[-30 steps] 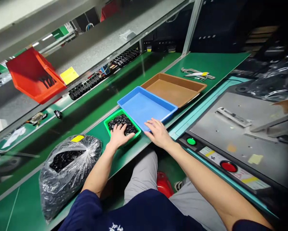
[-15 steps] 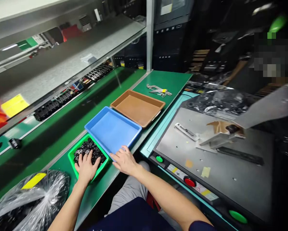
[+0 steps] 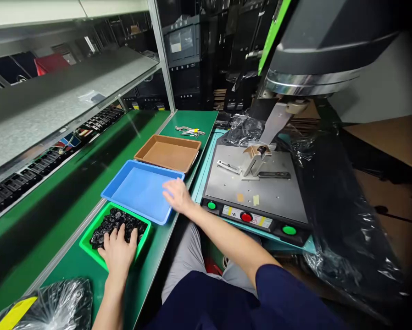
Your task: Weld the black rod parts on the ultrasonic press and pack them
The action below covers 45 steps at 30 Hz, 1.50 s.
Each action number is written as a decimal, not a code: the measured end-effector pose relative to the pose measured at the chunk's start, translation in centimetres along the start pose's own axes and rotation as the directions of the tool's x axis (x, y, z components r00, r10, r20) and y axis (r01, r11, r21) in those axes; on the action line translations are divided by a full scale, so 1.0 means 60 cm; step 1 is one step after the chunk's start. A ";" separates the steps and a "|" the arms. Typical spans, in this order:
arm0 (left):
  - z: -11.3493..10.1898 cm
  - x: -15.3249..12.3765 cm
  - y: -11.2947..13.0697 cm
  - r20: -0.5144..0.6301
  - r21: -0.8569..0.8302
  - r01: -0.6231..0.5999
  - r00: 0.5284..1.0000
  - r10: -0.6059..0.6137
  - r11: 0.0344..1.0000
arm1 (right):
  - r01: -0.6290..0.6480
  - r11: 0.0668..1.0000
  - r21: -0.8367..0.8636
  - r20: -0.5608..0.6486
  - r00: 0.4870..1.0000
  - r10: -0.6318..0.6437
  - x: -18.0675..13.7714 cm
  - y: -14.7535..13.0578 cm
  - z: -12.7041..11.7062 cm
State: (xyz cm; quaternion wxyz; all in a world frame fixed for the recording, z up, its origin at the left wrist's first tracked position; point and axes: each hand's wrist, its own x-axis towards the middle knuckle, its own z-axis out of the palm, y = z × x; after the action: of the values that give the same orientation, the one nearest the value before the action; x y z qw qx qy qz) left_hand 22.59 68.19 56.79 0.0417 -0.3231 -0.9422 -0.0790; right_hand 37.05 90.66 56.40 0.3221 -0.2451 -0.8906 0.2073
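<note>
My left hand (image 3: 118, 252) lies with spread fingers on a heap of small black parts (image 3: 111, 224) inside a green bin (image 3: 89, 247). Their exact kind is too small to tell, and the palm hides some of them. My right hand (image 3: 177, 196) is over the right edge of an empty blue tray (image 3: 137, 188), fingers apart and slightly bent, with nothing visible in them. Behind the blue tray sits a brown tray (image 3: 168, 156), also empty.
To the right stands a machine with a metal plate (image 3: 278, 204), a fixture (image 3: 254, 162), green buttons and a red button (image 3: 246, 217). Hand tools (image 3: 190, 132) lie at the bench's far end. A plastic bag (image 3: 64, 302) rests at lower left. A metal shelf (image 3: 54, 101) overhangs the bench.
The camera view has swung right, bringing more of the machine into sight. My right hand has lifted off the blue tray's near corner and moved along its right edge. My left hand stays in the bin.
</note>
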 end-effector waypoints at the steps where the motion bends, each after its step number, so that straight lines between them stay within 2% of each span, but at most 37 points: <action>1: -0.001 -0.005 -0.003 -0.023 0.002 -0.024 0.999 0.024 1.000 | -0.113 0.991 -0.075 -0.013 0.994 0.112 0.029 0.011 -0.012; 3: 0.001 -0.019 -0.013 -0.086 -0.010 -0.100 0.991 0.099 0.995 | -0.300 0.922 -0.243 0.046 0.946 0.320 0.084 0.031 -0.028; 6: 0.018 -0.049 -0.040 -0.167 -0.064 -0.313 0.940 0.299 0.948 | -0.380 0.846 -0.374 0.189 0.862 0.470 0.134 0.051 -0.033; 8: 0.035 -0.067 -0.059 -0.223 -0.066 -0.427 0.887 0.404 0.902 | -0.378 0.846 -0.377 0.219 0.851 0.478 0.141 0.058 -0.030; 10: 0.050 -0.075 -0.073 -0.274 -0.036 -0.469 0.854 0.443 0.882 | -0.360 0.856 -0.370 0.235 0.855 0.461 0.138 0.061 -0.029; 13: 0.060 -0.067 -0.074 -0.306 -0.018 -0.490 0.833 0.462 0.871 | -0.324 0.882 -0.343 0.254 0.872 0.419 0.132 0.066 -0.039; 16: 0.055 -0.056 -0.062 -0.304 -0.046 -0.506 0.828 0.471 0.861 | -0.307 0.903 -0.300 0.236 0.894 0.382 0.125 0.067 -0.059; 18: 0.048 -0.059 -0.057 -0.338 -0.080 -0.523 0.815 0.470 0.849 | -0.290 0.918 -0.269 0.189 0.919 0.345 0.108 0.063 -0.073; 20: 0.043 -0.075 -0.054 -0.420 -0.137 -0.551 0.785 0.455 0.823 | -0.271 0.936 -0.225 0.105 0.948 0.299 0.072 0.057 -0.083; 22: 0.043 -0.101 -0.045 -0.507 -0.221 -0.593 0.748 0.428 0.774 | -0.267 0.956 -0.122 0.003 0.963 0.269 0.013 0.053 -0.094; 24: 0.052 -0.133 -0.021 -0.520 -0.323 -0.660 0.723 0.455 0.678 | -0.272 0.961 0.047 -0.045 0.961 0.274 -0.067 0.056 -0.111; 26: 0.068 -0.163 0.015 -0.425 -0.436 -0.708 0.707 0.566 0.556 | -0.311 0.922 0.231 0.040 0.950 0.310 -0.163 0.066 -0.139; 28: 0.087 -0.186 0.056 -0.267 -0.536 -0.702 0.669 0.694 0.470 | -0.399 0.828 0.393 0.165 0.917 0.364 -0.268 0.078 -0.182; 30: 0.107 -0.199 0.093 -0.139 -0.599 -0.672 0.622 0.770 0.435 | -0.480 0.734 0.481 0.173 0.872 0.457 -0.373 0.088 -0.238; 32: 0.124 -0.197 0.124 -0.055 -0.631 -0.648 0.585 0.809 0.426 | -0.538 0.659 0.526 0.083 0.803 0.590 -0.471 0.088 -0.298; 35: 0.143 -0.177 0.157 0.081 -0.633 -0.630 0.524 0.848 0.450 | -0.606 0.538 0.585 -0.020 0.653 0.757 -0.581 0.062 -0.364; 36: 0.148 -0.171 0.162 0.129 -0.619 -0.632 0.504 0.854 0.467 | -0.624 0.494 0.605 -0.016 0.611 0.791 -0.605 0.050 -0.371; 38: 0.150 -0.166 0.153 0.235 -0.561 -0.638 0.489 0.840 0.527 | -0.653 0.407 0.639 0.032 0.551 0.834 -0.636 0.025 -0.360; 39: 0.148 -0.170 0.140 0.320 -0.502 -0.631 0.499 0.805 0.591 | -0.668 0.369 0.647 0.079 0.539 0.838 -0.646 0.016 -0.344; 41: 0.139 -0.190 0.100 0.531 -0.339 -0.538 0.568 0.629 0.772 | -0.708 0.267 0.654 0.220 0.516 0.828 -0.660 0.015 -0.299; 42: 0.135 -0.205 0.076 0.635 -0.242 -0.437 0.603 0.482 0.866 | -0.733 0.206 0.649 0.309 0.501 0.809 -0.662 0.025 -0.274; 43: 0.130 -0.221 0.051 0.693 -0.171 -0.307 0.638 0.336 0.936 | -0.758 0.166 0.630 0.390 0.495 0.777 -0.659 0.040 -0.248; 45: 0.120 -0.259 0.003 0.756 -0.084 -0.004 0.651 0.066 0.996 | -0.801 0.144 0.581 0.517 0.500 0.695 -0.633 0.074 -0.197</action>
State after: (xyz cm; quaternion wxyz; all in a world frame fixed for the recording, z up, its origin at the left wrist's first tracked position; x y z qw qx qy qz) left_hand 34.75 60.22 47.70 -0.3661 -0.3460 -0.8634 0.0286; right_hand 71.89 75.05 44.48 0.1892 -0.4764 -0.4814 0.7110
